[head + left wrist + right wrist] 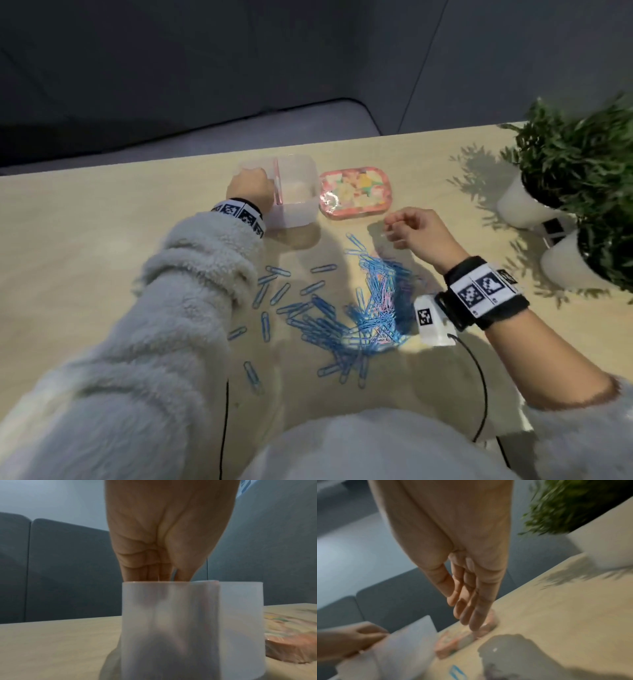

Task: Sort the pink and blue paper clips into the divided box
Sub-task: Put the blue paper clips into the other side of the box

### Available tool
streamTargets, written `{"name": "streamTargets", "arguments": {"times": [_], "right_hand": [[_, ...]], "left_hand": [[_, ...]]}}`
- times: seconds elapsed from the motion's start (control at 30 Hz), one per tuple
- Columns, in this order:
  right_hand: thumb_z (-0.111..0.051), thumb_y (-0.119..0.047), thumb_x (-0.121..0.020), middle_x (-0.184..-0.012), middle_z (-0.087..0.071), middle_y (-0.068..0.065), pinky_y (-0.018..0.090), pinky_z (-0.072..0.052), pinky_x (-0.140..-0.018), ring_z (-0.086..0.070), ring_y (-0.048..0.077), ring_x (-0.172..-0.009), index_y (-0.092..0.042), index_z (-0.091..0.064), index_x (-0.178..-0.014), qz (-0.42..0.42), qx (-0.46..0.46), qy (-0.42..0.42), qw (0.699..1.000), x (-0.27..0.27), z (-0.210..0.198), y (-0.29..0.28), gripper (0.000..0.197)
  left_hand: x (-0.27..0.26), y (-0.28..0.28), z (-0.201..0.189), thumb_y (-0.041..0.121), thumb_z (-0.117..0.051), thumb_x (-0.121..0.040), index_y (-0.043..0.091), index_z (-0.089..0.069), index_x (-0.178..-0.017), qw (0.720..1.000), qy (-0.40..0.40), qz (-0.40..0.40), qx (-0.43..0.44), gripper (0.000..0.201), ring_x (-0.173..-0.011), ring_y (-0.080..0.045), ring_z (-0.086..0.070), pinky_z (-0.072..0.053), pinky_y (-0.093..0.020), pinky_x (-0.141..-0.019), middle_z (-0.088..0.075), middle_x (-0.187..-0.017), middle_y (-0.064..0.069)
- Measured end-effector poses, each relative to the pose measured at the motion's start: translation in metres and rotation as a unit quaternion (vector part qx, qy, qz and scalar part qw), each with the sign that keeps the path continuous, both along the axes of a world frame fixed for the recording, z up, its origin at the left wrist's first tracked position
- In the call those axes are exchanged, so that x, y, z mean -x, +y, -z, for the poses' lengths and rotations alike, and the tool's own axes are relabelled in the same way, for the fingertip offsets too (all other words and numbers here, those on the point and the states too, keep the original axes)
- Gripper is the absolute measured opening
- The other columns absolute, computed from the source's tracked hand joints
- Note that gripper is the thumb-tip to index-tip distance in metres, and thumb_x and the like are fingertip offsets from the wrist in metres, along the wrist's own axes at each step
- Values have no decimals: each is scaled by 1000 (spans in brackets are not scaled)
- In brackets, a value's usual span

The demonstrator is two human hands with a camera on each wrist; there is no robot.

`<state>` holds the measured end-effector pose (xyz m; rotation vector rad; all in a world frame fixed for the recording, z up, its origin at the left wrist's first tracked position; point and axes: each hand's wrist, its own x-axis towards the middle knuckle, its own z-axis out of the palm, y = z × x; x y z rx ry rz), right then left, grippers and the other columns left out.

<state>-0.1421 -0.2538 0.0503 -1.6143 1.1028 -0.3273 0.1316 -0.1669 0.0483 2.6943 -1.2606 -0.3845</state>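
From the head view, the divided box [294,192], translucent with a pink partition down its middle, stands at the far side of the bench [102,240]. The left hand [248,190] reaches into the box's left compartment, fingers dipped below the rim and out of sight. Just right of the box lies its patterned pink lid [354,193]. The right hand [416,231] hovers near the lid with its fingers loosely curled; whether they pinch anything cannot be told here. Nearer, the paper clips [370,305] lie in a tangled heap, mostly blue with some pink threaded through, and single blue ones are scattered to the left. Two potted plants [579,164] in white pots stand at the far right.

In the left wrist view, the left hand [163,534] points down into the divided box [240,622], its fingers [150,573] bunched together with the thumb at the rim. Their tips blur behind the frosted wall, so what they hold cannot be told.

In the right wrist view, the right hand [453,547] shows fingers [476,608] extended and relaxed, holding nothing, above the lid [453,642]. The left hand [351,638] is at the box [399,653] on the left, and a blue clip [456,672] lies on the bench near the bottom edge.
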Motion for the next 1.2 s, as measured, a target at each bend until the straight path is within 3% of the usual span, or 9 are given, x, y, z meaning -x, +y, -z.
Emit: {"name": "streamTargets", "arguments": {"times": [0.1, 0.2, 0.3, 0.5, 0.63, 0.77, 0.97, 1.1, 1.2], "right_hand": [[-46, 4, -87, -88, -64, 7, 7, -44, -56, -57, 12, -62, -15, -60, -78, -36, 78, 121, 989, 39, 25, 4, 26], [-50, 2, -81, -106, -66, 15, 29, -46, -87, -61, 30, -98, -5, -67, -97, -124, 154, 204, 959, 51, 43, 25, 24], [-51, -4, -83, -114, -56, 19, 36, -40, -96, -51, 35, -109, -4, -61, -115, -200, 198, 228, 932, 45, 54, 51, 34], [-43, -5, -83, -108, -57, 20, 43, -44, -88, -53, 38, -100, -1, -64, -105, -268, 218, 171, 923, 22, 51, 88, 31], [-48, 5, -77, -105, -64, 22, 33, -41, -88, -59, 34, -102, -3, -68, -101, -138, 212, 179, 951, 43, 38, 57, 32], [-46, -4, -70, -79, -60, 16, 33, -44, -65, -59, 37, -82, -11, -63, -70, -82, 221, 288, 928, 79, 49, 22, 18], [-62, -2, -74, -99, -60, 11, 36, -47, -82, -54, 31, -99, -13, -69, -105, -164, 234, 259, 923, 84, 59, 11, 33], [-63, -5, -76, -89, -62, 13, 35, -41, -74, -55, 32, -94, -7, -66, -81, -178, 260, 257, 913, 81, 60, 13, 7], [-61, -3, -78, -86, -62, 13, 36, -40, -73, -55, 31, -88, -7, -60, -77, -178, 254, 245, 919, 84, 61, 16, 4]], "left_hand": [[2, 3, 1, 10, -36, -89, -6, -59, -105, 997, 46, -17, 63, 32, -100, -41, -58, -46, -42, -83, -63, -108, -28], [10, 14, -2, 5, -37, -84, -3, -58, -106, 985, 12, -27, 171, 32, -104, -39, -51, -39, -42, -88, -57, -111, -26], [45, 25, -5, 7, -40, -77, 4, -59, -86, 963, -117, 69, 234, 21, -84, -36, -53, -38, -41, -74, -58, -89, -20], [132, 44, 39, 16, -44, -81, 8, -63, -108, 937, 25, 341, 74, 34, -99, -38, -57, -49, -46, -84, -62, -110, -19], [153, 51, 59, 28, -44, -93, 15, -37, -137, 930, 29, 363, -56, 47, -135, -27, -33, -37, -42, -105, -35, -148, -6], [154, 57, 55, 35, -40, -95, 15, -48, -126, 932, -44, 351, -81, 38, -126, -28, -39, -35, -41, -98, -42, -140, -5], [164, 25, 41, 30, -36, -96, 16, -46, -127, 936, -62, 344, -34, 35, -124, -30, -38, -34, -42, -98, -39, -142, -6], [177, 14, 49, 23, -38, -95, 16, -34, -137, 908, -62, 409, -65, 43, -125, -29, -40, -35, -41, -98, -35, -145, -6], [173, 28, 58, 22, -51, -88, 12, -51, -125, 916, -42, 398, -21, 39, -114, -32, -54, -44, -42, -88, -54, -130, -10]]}}
